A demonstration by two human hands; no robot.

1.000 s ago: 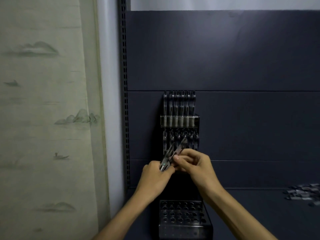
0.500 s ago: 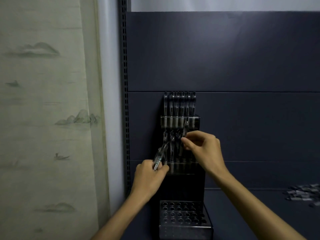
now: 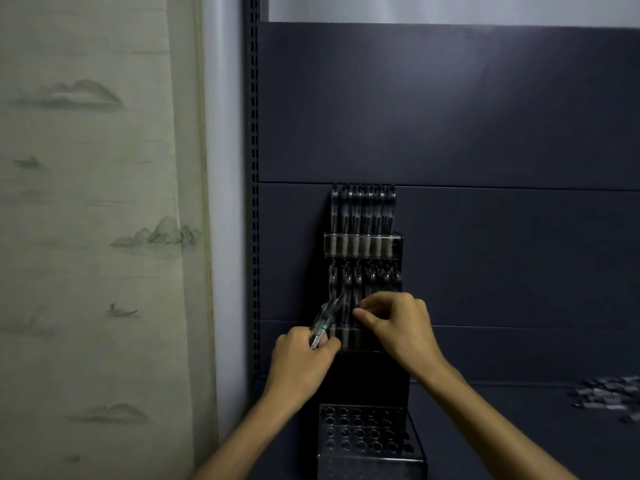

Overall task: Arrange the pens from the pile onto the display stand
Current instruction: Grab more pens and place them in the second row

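Here, nearest the camera at the bottom centre of the frame, the lowest tier (image 3: 360, 434) of the display stand (image 3: 363, 382) shows rows of round holes, most of them apparently unfilled, so much of the task seems to remain.

Just above, left of centre, the left hand (image 3: 300, 362) has its fingers clamped on a small bundle of pens (image 3: 323, 322) that leans up and to the right, tips close beside the middle row (image 3: 363, 282). If that grip loosens, I judge a pen could slide out and drop onto the lower tier or the shelf (image 3: 519, 427).

To its right, the right hand (image 3: 398, 327) has thumb and forefinger pinched together at the front of the middle row, apparently on 1 pen; the pen itself is too dark to make out. A tilted entry could miss the hole, jam, or knock the neighbouring pens, since they stand tightly side by side.

Higher, at centre, the top row (image 3: 362, 216) stands upright and full.

Far off at the right edge, the pile (image 3: 609, 396) lies on the shelf, well apart from the stand. Each refill means a long reach, and a careless grab there could scatter pens.
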